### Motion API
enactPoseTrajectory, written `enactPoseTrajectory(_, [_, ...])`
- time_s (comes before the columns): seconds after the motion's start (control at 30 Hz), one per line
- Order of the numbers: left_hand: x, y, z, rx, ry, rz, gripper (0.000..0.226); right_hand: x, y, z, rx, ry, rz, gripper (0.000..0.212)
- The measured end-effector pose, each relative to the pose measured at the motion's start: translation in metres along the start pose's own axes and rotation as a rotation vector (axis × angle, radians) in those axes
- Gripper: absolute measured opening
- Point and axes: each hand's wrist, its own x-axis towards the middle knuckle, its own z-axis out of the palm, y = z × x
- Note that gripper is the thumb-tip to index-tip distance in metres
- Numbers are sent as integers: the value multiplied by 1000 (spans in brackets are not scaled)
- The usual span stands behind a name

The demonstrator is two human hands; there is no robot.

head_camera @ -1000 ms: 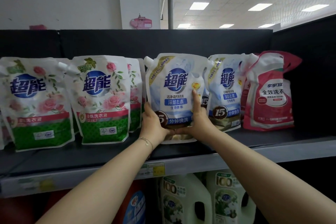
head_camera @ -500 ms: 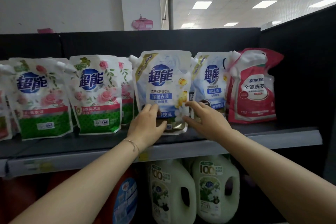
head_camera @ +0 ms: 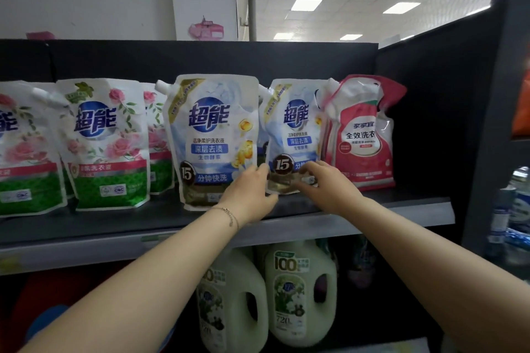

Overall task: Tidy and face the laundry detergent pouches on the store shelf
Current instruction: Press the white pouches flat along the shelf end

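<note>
Blue-and-white detergent pouch (head_camera: 292, 134) upright on black shelf (head_camera: 401, 203), between neighbour blue pouch (head_camera: 212, 137) on left and red pouch (head_camera: 361, 137) on right, close to both. Left hand (head_camera: 249, 195) at lower left edge, fingers curled round it, clamped on. Right hand (head_camera: 329, 189) on lower front, fingertips hooked over bottom corner, gripping too. Rose-print pouches (head_camera: 106, 146) in row further left, faces forward. White jugs (head_camera: 298, 292) on level below.

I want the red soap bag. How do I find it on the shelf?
Look at the upper black shelf with its row of standing pouches. Go to the row's right end, past the blue-and-white pouches. The red pouch stands last, the only red one, its top crumpled.
</note>
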Motion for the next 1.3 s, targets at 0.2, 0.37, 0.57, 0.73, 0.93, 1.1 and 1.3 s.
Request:
enactPoseTrajectory(0.2, [31,17,28,-158,3,-102,68,17,16,7,191,-43,164,65])
enactPoseTrajectory(0.37, [50,36,53,-196,11,-123,90,34,28,19,201,-27,191,79])
enactPoseTrajectory(0.57, [56,44,75,-158,-68,-207,108,44,39,33,175,-170,172,92])
enactPoseTrajectory(0.73, [56,34,82,-198,-46,-236,116,39,40,38,210,-200,93,95])
enactPoseTrajectory(0.93, [52,28,86,-230,-56,-244,112,31,39,36,170,-235,26,88])
enactPoseTrajectory(1.1, [52,33,78,-125,-49,-223,113,31,38,32,153,-251,22,84])
enactPoseTrajectory(1.3, [64,34,67,-46,-128,-246,111,35,40,32,156,-279,39,80])
